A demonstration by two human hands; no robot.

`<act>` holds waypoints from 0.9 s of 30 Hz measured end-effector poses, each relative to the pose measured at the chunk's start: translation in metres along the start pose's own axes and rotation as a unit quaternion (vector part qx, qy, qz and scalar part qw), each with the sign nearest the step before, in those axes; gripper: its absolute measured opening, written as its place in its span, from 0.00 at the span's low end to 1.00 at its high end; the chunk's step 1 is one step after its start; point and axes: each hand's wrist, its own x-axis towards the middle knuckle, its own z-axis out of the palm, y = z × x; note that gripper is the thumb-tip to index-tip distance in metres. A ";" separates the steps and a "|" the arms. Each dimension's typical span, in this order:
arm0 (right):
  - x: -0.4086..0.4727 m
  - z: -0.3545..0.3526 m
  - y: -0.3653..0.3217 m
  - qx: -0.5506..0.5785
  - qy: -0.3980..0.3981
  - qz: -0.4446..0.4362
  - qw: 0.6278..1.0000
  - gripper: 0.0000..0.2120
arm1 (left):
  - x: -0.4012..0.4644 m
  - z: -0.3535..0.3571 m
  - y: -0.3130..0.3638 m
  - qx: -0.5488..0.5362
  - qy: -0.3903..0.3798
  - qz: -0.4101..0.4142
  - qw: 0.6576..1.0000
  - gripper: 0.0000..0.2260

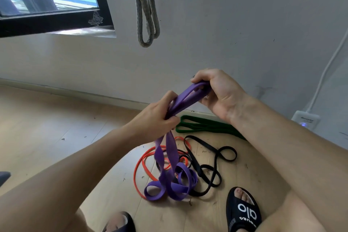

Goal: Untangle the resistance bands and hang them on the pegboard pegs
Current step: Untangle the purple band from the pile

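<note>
A wide purple band (172,149) stretches from my hands down to the wooden floor, where its lower loops lie coiled. My right hand (219,93) grips the band's top end near the wall. My left hand (158,116) grips it a little lower. Beneath the purple coils lie a thin orange band (140,162) and a thin black band (211,160), crossing each other. A green band (203,125) lies flat by the skirting, apart from the pile. A grey band (146,11) hangs on the wall above; its peg is out of view.
My feet in black slides (243,213) stand on either side of the pile. A white power strip (306,119) with a cable sits against the wall at right. A dark-framed window (56,19) is at upper left. Bare wooden floor (47,118) extends left.
</note>
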 end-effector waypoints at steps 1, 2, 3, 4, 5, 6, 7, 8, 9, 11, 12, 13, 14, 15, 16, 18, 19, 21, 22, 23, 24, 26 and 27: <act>0.000 -0.004 -0.003 -0.004 -0.006 0.003 1.000 0.12 | 0.000 -0.001 -0.004 0.006 -0.002 -0.003 1.000 0.09; 0.000 -0.008 -0.006 -0.015 -0.011 0.007 1.000 0.12 | 0.000 -0.001 -0.007 0.014 -0.005 -0.008 1.000 0.08; 0.001 -0.014 -0.008 -0.029 -0.016 0.012 0.999 0.12 | 0.000 -0.002 -0.010 0.022 -0.007 -0.013 1.000 0.07; 0.001 -0.020 -0.010 -0.052 -0.023 0.019 0.998 0.13 | 0.000 -0.004 -0.013 0.032 -0.005 -0.014 0.999 0.06; 0.001 -0.026 -0.010 -0.085 -0.036 0.024 0.995 0.14 | -0.001 -0.007 -0.015 0.042 0.002 -0.009 0.999 0.06; 0.002 -0.031 -0.009 -0.125 -0.055 0.029 0.990 0.14 | -0.002 -0.010 -0.017 0.052 0.013 0.002 0.999 0.07; 0.002 -0.034 -0.007 -0.159 -0.074 0.037 0.984 0.13 | -0.004 -0.012 -0.018 0.056 0.026 0.016 0.998 0.07; 0.001 -0.036 -0.005 -0.182 -0.085 0.046 0.979 0.13 | -0.006 -0.014 -0.020 0.056 0.036 0.030 0.997 0.07; 0.001 -0.037 -0.002 -0.195 -0.088 0.056 0.975 0.15 | -0.009 -0.016 -0.022 0.056 0.038 0.040 0.997 0.06; 0.000 -0.036 0.002 -0.220 -0.089 0.058 0.970 0.19 | -0.012 -0.015 -0.024 0.056 0.019 0.046 0.997 0.06; -0.001 -0.034 0.002 -0.235 -0.094 0.052 0.966 0.18 | -0.013 -0.015 -0.024 0.057 0.005 0.044 0.997 0.06; -0.002 -0.033 0.001 -0.243 -0.101 0.046 0.964 0.17 | -0.014 -0.015 -0.023 0.062 -0.006 0.041 0.997 0.06; -0.002 -0.033 0.000 -0.244 -0.106 0.043 0.963 0.16 | -0.015 -0.015 -0.023 0.071 -0.014 0.036 0.997 0.06; -0.001 -0.034 -0.001 -0.237 -0.108 0.043 0.965 0.14 | -0.016 -0.016 -0.022 0.079 -0.022 0.032 0.996 0.07; -0.002 -0.035 -0.001 -0.227 -0.108 0.044 0.967 0.13 | -0.016 -0.018 -0.021 0.082 -0.031 0.027 0.996 0.07; -0.001 -0.037 -0.001 -0.220 -0.107 0.048 0.968 0.12 | -0.018 -0.019 -0.017 0.065 -0.052 0.024 0.996 0.09; -0.001 -0.036 0.000 -0.226 -0.104 0.048 0.967 0.11 | -0.020 -0.018 -0.015 0.049 -0.059 0.024 0.997 0.10; -0.002 -0.035 0.001 -0.234 -0.097 0.037 0.967 0.11 | -0.023 -0.016 -0.011 0.010 -0.065 0.019 0.998 0.11; -0.002 -0.035 0.000 -0.235 -0.092 0.025 0.967 0.11 | -0.024 -0.016 -0.010 -0.012 -0.064 0.012 0.998 0.10; -0.001 -0.034 -0.001 -0.232 -0.089 0.012 0.969 0.11 | -0.024 -0.016 -0.010 -0.034 -0.061 0.007 0.998 0.09; -0.002 -0.035 -0.002 -0.226 -0.086 0.002 0.970 0.11 | -0.024 -0.016 -0.011 -0.054 -0.057 0.001 0.997 0.09; -0.002 -0.036 -0.004 -0.216 -0.088 -0.010 0.972 0.12 | -0.024 -0.017 -0.013 -0.109 -0.049 -0.010 0.993 0.13; -0.002 -0.037 -0.005 -0.218 -0.090 -0.011 0.972 0.12 | -0.023 -0.018 -0.015 -0.134 -0.048 -0.013 0.990 0.15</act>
